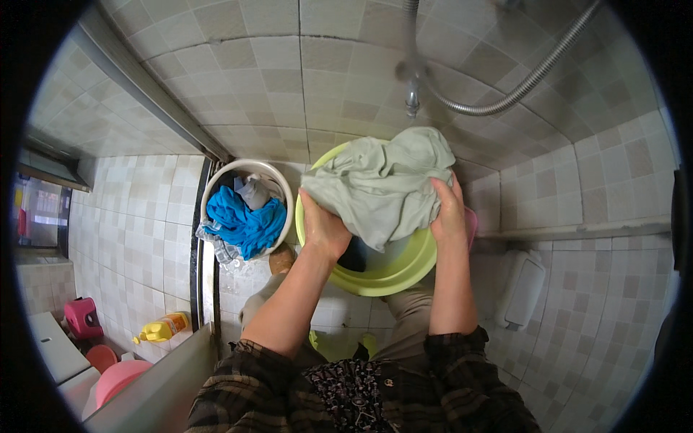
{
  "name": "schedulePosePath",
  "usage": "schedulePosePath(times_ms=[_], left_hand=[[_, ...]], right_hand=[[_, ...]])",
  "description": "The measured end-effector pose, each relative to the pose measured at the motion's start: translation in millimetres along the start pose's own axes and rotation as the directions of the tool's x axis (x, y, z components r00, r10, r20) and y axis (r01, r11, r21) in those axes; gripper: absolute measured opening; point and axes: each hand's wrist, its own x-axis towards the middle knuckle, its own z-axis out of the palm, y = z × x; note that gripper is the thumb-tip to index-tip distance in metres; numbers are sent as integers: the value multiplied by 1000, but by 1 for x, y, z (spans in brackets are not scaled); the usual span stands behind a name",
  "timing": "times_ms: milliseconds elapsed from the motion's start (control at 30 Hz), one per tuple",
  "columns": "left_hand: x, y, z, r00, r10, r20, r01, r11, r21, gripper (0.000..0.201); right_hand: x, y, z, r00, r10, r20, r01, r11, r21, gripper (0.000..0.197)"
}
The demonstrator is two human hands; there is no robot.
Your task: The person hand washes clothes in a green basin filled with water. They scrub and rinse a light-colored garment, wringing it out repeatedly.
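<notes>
A pale grey-green cloth garment [382,184] is spread between my two hands above a yellow-green basin [390,281]. My left hand [323,227] grips its left edge, the thumb up against the fabric. On the other side my right hand [447,206] is closed on the right edge, thumb on top. The fingers of both hands are partly hidden under the cloth. Inside the basin, cloudy water shows below the garment, along with a dark piece of cloth [354,255] near the left wall.
Left of the basin stands a white tub [287,193] holding blue and grey clothes [247,220]. A metal tap [412,101] and shower hose [505,101] are on the tiled wall ahead. A yellow bottle [162,328] lies at the left, past a dark door sill. Something pink shows behind the basin's right side.
</notes>
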Motion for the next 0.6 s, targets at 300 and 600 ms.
schedulePosePath(times_ms=[300, 600], left_hand=[[2, -2, -17, 996, -67, 64, 38, 925, 379, 48], [3, -10, -35, 992, 102, 78, -109, 990, 93, 30]], right_hand=[[-59, 4, 71, 859, 67, 507, 295, 745, -599, 40], [-50, 60, 95, 696, -498, 517, 556, -82, -827, 27]])
